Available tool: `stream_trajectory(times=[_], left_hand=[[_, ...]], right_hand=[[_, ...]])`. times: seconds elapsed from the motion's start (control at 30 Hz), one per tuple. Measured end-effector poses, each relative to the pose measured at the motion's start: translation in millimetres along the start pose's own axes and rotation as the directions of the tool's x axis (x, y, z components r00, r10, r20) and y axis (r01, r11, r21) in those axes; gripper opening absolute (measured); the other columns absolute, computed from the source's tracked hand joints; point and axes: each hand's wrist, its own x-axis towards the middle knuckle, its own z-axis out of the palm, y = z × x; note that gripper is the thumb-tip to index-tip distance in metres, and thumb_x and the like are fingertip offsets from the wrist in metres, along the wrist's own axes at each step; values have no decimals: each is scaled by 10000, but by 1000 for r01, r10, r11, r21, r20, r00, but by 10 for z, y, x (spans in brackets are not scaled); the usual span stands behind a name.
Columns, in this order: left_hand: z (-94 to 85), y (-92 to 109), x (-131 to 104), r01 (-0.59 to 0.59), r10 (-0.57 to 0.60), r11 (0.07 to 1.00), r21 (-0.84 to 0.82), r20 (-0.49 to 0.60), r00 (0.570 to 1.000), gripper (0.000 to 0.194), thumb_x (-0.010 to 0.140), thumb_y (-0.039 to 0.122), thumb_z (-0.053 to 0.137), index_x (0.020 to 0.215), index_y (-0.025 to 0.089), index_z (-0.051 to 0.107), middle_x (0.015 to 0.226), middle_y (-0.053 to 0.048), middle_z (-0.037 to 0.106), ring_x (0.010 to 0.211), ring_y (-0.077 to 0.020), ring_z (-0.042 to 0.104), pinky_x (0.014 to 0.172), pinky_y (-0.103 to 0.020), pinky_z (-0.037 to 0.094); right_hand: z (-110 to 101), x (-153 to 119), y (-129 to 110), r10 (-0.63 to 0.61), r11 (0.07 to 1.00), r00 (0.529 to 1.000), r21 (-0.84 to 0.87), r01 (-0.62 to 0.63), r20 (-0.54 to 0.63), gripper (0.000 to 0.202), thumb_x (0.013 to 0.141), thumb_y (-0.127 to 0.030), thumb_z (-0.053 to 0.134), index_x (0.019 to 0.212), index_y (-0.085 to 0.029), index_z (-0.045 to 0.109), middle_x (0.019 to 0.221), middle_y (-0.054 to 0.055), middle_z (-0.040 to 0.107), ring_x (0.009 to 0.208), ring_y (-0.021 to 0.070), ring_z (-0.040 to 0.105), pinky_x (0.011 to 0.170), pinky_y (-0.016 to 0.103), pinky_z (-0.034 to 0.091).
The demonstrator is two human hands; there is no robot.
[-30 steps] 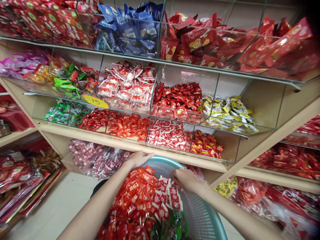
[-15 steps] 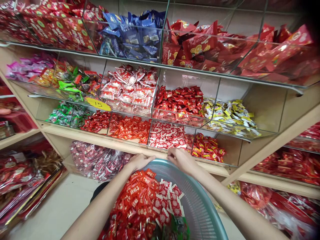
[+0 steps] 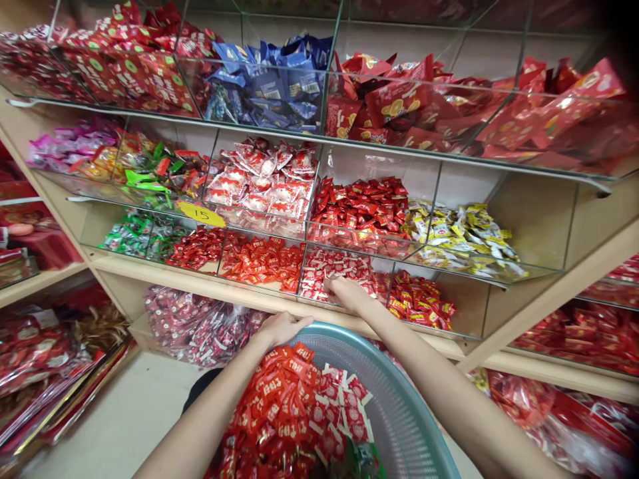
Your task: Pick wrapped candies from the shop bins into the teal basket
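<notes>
A teal plastic basket [image 3: 414, 392] stands before me, partly filled with orange-red wrapped candies [image 3: 279, 392], red-and-white wrapped candies [image 3: 337, 416] and a few green-wrapped ones. My left hand [image 3: 285, 327] grips the basket's far rim, thumb stretched along it. Over the front edge of a clear shelf bin, my right hand [image 3: 348, 293] is curled at the red-and-white candies [image 3: 339, 266] inside. Its fingertips are turned away, so anything in them is hidden.
Bins to either side hold orange-red candies [image 3: 264, 259] and red-yellow candies [image 3: 419, 299]. A yellow tag [image 3: 201, 214] reads 15. Higher up are blue packets [image 3: 272, 83] and large red packets [image 3: 399, 96]. Bagged candies [image 3: 200, 326] lie under the wooden ledge [image 3: 174, 283].
My right hand has moved from beside the basket rim up and forward to the red-and-white candy bin. My left hand stays on the rim. The view has shifted slightly.
</notes>
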Motion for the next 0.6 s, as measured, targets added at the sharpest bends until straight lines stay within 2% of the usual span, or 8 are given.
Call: stream_trajectory(times=[0.27,0.37,0.43,0.6], left_hand=[[-12,-12,3,-7,7,1000,-10,23,1000,627,692,713,321,880,252,701,898,-55,697,864,-256,626,705,-266,423],[0,-32,16,-5,5,1000,-9,24,1000,626,692,711,324,881,250,702,893,-51,698,859,-259,625,701,-267,425],[10,-44,26,1,-1,1000,1,16,1000,643,690,720,313,866,242,706,872,-57,700,841,-266,627,684,-273,426],[20,-43,64,-11,11,999,31,16,1000,670,692,739,270,758,240,714,781,-71,700,776,-280,633,638,-296,422]], right_hand=[[42,-28,42,44,999,997,-7,-44,-70,231,884,-212,315,941,-172,536,978,101,585,827,165,565,635,237,345],[22,-54,119,70,995,982,85,-56,-174,208,887,-235,321,931,-183,518,960,72,576,828,147,546,655,224,346],[1,-115,157,98,979,956,199,-42,-278,177,876,-243,348,887,-186,515,909,46,573,801,132,532,671,214,346],[-43,-485,124,76,934,896,345,89,-437,172,877,-268,354,831,-189,501,835,13,551,732,104,508,670,196,345]])
